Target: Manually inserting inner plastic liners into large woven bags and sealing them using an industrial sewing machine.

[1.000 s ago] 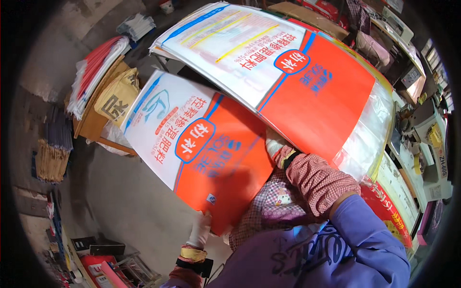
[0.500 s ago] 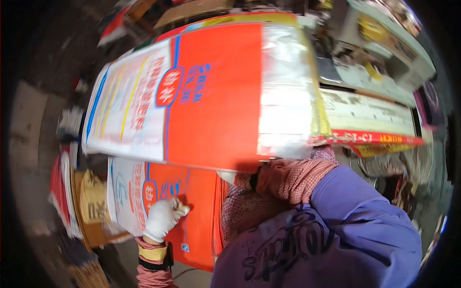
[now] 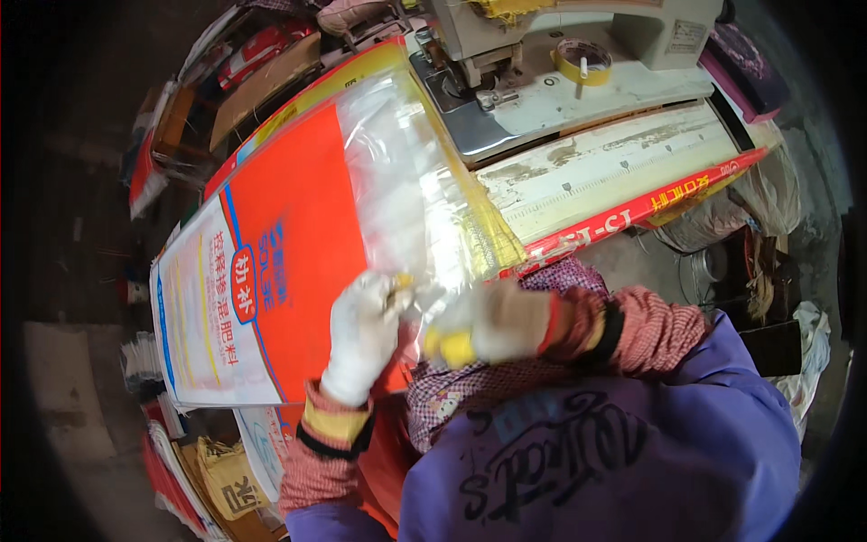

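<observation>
A red and white printed sack [image 3: 312,253] lies on top of a stack, a clear plastic liner [image 3: 388,154] showing at its right end. My left hand [image 3: 361,334], in a white glove with yellowish fingertips, is closed with thumb and fingers pinched at the liner's near corner. Just right of it, my right hand [image 3: 497,327], gloved in white and yellow, is smeared by motion beside the same corner. What its fingers hold is not visible. Under the near edge, another red and white sack [image 3: 262,443] is partly covered.
A sewing machine [image 3: 488,68] stands at the far right, with a yellow tape roll [image 3: 582,61] on its bed. A worn white board [image 3: 614,167] with a red printed front strip runs along the right. A tan printed bag [image 3: 230,479] sits at lower left.
The top sack has come down and turned, its liner end now nearer the machine. My left hand has moved up and right from the lower sack to the liner; my right hand has come into view there.
</observation>
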Demonstrator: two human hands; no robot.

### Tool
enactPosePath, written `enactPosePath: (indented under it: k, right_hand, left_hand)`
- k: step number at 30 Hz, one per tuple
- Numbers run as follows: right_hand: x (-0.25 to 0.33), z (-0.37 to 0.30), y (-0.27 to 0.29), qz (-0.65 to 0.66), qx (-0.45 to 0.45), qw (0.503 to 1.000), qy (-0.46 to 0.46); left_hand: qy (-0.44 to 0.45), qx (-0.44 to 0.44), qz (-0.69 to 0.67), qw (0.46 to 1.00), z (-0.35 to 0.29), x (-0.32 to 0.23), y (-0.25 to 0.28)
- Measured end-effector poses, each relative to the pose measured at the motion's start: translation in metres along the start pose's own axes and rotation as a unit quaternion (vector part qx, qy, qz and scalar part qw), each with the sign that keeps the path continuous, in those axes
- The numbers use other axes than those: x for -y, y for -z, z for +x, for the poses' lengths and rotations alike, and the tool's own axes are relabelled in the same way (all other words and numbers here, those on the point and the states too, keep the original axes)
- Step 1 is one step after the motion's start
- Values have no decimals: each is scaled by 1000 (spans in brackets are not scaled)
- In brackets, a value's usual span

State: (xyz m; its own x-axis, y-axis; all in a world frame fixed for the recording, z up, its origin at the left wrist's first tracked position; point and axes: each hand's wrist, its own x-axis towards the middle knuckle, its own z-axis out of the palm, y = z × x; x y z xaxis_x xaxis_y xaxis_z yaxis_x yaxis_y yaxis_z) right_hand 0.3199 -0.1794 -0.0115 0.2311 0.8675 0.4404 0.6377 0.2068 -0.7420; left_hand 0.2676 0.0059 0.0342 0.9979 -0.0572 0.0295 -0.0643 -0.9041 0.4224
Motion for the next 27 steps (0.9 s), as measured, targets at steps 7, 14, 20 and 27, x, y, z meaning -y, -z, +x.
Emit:
enactPosePath:
  k: [7, 14, 20, 27]
  right_hand:
    - [-17, 34, 29, 420, -129, 733, -519]
    - [-18, 66, 29, 127, -63, 883, -447]
    - [-5, 73, 13, 1, -186, 927, -327]
    - [-10, 58, 47, -353, 0, 828, -436]
  left_hand:
    - [-173, 30, 190, 966, -56, -25, 22]
    - [43, 73, -179, 980, -45, -17, 25]
    - [166, -82, -379, 907, -3, 4, 20]
    - [124, -308, -423, 843, -34, 24, 105]
